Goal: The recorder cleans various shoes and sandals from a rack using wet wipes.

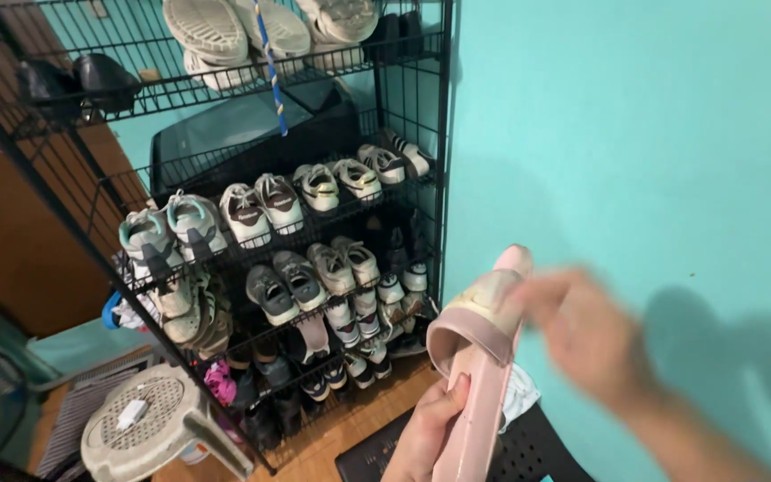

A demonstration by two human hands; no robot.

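The left hand [426,433] gripped a pink slide sandal [479,357] at about six o'clock in the view, its fingers [453,403] closed around the sole's edge. The right hand [582,330], blurred, touched the sandal's toe end at four o'clock; how far its fingers were open could not be told. A black shoe rack [443,134] full of sneakers stood at ten o'clock against the turquoise wall [635,134].
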